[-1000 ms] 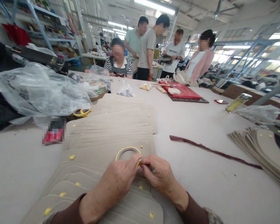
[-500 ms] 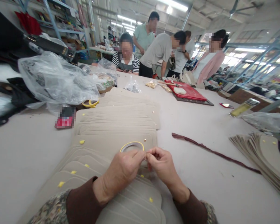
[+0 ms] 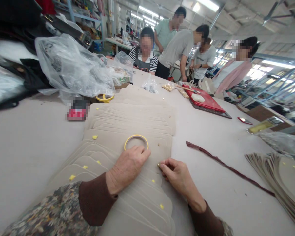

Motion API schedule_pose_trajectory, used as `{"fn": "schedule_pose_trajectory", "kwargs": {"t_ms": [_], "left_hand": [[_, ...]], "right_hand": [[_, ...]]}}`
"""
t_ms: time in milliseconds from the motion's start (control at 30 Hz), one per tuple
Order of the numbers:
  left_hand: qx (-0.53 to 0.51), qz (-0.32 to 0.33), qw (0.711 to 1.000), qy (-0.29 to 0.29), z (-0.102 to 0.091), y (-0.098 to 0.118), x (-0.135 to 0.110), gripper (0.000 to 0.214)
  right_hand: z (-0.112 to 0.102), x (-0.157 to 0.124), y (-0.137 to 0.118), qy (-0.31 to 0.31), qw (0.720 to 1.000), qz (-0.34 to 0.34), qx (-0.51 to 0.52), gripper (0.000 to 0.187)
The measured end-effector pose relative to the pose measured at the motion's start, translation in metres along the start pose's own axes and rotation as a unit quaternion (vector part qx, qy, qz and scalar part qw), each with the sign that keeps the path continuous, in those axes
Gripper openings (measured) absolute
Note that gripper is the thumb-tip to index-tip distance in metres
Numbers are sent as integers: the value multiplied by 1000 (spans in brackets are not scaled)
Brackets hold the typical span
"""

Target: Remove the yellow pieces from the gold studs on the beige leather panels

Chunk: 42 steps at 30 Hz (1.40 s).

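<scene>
My left hand (image 3: 127, 168) is over the stack of beige panels (image 3: 134, 113), its fingers curled round the near side of a narrow roll of yellow-edged tape (image 3: 136, 135). The near part of the roll is hidden behind those fingers. Lower and to the right, my right hand (image 3: 175, 173) pinches a tiny gold-coloured stud (image 3: 158, 164) between thumb and finger, at the right edge of the panels. Another small metal stud (image 3: 159, 144) shows on the panel just above. Bits of yellow tape (image 3: 95, 137) mark several panels.
Left stand a clear plastic bag (image 3: 73, 65) and a pixelated red-and-black item (image 3: 77, 109). A dark red strip (image 3: 218, 160) lies right, near fanned beige pieces (image 3: 272, 177). Farther back are a red slab (image 3: 206, 100), a bag of gold-coloured bits (image 3: 167, 86) and several people.
My hands have parted. The left has moved up and left together with the tape roll, while the right stays by the panel edge with the stud. The view has shifted slightly.
</scene>
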State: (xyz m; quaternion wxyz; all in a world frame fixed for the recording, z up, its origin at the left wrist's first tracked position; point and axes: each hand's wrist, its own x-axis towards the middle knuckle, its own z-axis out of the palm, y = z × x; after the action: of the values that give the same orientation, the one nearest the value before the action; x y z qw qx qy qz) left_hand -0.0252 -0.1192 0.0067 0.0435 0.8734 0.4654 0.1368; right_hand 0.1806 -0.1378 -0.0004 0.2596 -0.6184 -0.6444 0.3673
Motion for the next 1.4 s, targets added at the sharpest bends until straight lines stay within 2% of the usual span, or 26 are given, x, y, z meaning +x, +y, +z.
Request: {"fn": "schedule_pose_trajectory", "kwargs": {"t_ms": [133, 300, 367, 433, 500, 567, 667, 767, 900, 1067, 1167, 1267, 1400], "left_hand": [[-4, -5, 1000, -9, 3, 1, -1, 12], [-10, -1, 1000, -15, 3, 1, 0, 13], [-13, 1, 1000, -17, 2, 1, 0, 13], [-14, -1, 1000, -20, 1, 1, 0, 13], [-14, -6, 1000, -18, 1, 2, 0, 14], [-16, -10, 1000, -12, 0, 3, 0, 15], [-19, -11, 1000, -13, 0, 2, 0, 14], [-20, -5, 1000, -14, 1, 2, 0, 14], [-18, -4, 1000, -15, 2, 2, 0, 15], [-18, -4, 999, -31, -1, 4, -2, 14], [-12, 2, 999, -30, -2, 4, -2, 13], [-26, 29, 999, 9, -3, 3, -3, 12], [-52, 86, 990, 103, -3, 3, -4, 16]], "right_hand": [[3, 0, -9, 22, 993, -70, -97, 20], [9, 2, -5, 48, 981, -105, -157, 15], [8, 3, -1, 58, 986, -84, -134, 11], [4, 2, 3, 44, 996, -40, -70, 19], [-2, 0, 7, 40, 999, -27, -16, 19], [-5, -5, 10, 61, 995, -69, -31, 18], [-3, -12, 14, 80, 974, -163, -135, 16], [6, -15, 17, 95, 955, -199, -199, 19], [13, -11, 18, 117, 949, -184, -228, 19], [11, -5, 15, 95, 957, -170, -214, 20], [8, 2, 14, 75, 969, -133, -196, 25], [7, 5, 11, 48, 980, -81, -174, 31], [9, 1, 7, -22, 985, -39, -165, 35]]}}
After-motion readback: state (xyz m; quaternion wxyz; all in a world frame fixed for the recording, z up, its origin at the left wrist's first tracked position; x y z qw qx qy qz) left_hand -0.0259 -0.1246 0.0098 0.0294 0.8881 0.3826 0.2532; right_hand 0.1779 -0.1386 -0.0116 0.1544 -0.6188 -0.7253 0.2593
